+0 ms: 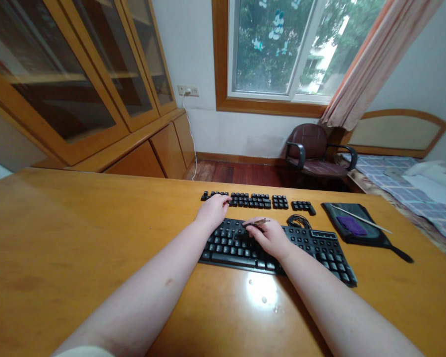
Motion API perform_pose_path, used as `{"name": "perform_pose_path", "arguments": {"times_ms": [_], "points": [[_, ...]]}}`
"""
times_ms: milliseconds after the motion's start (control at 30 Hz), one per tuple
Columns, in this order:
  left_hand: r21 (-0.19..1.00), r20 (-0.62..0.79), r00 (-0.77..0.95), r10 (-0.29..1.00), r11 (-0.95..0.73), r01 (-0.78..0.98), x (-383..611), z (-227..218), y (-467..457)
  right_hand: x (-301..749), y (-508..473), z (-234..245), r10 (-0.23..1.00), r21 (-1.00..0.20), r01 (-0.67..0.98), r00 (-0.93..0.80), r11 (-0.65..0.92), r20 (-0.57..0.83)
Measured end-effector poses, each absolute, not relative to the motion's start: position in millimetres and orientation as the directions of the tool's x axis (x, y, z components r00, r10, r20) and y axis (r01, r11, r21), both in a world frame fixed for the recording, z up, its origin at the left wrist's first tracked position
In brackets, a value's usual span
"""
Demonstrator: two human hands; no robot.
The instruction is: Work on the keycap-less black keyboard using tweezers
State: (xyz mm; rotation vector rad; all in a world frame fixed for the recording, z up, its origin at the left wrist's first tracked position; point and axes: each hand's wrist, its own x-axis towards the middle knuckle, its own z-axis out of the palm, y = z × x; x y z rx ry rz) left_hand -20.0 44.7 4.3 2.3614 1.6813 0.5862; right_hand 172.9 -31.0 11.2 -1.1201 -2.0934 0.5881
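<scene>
A black keyboard [230, 250] lies on the desk in front of me. Several of its upper keys are off, while the lower rows carry their keycaps. Beyond it, loose black keycaps [260, 201] stand in grouped rows. My left hand [213, 213] reaches over the keyboard's far left corner to those rows, its fingers drawn together at the keycaps; whatever is between the fingertips is hidden. Above the middle of the keyboard, my right hand [269, 237] is closed around a slim brownish tool [259, 222], held roughly level, its exact kind unclear.
A coiled black cable [298, 221] sits behind the keyboard. On the right is a black pouch [367, 238] bearing a purple cloth [351, 225] and a thin pale stick [364, 218]. Past the wooden desk [78, 238] are a chair [312, 148], a bed and a glass-doored cabinet.
</scene>
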Motion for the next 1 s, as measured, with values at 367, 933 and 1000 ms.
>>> {"name": "perform_pose_path", "arguments": {"times_ms": [367,933,1000], "points": [[0.299,-0.012,0.591,0.806,-0.561,0.771,-48,52,-1,173,-25,7,0.886,-0.760,0.498,-0.411,0.417,0.216],[0.344,0.224,0.600,0.768,-0.639,0.688,-44,8,-24,171,-24,11,0.895,-0.715,0.572,-0.409,0.403,0.177],[0.347,0.217,0.601,0.769,-0.636,0.689,-43,8,-24,170,-24,10,0.883,-0.725,0.558,-0.443,0.404,0.151]]}}
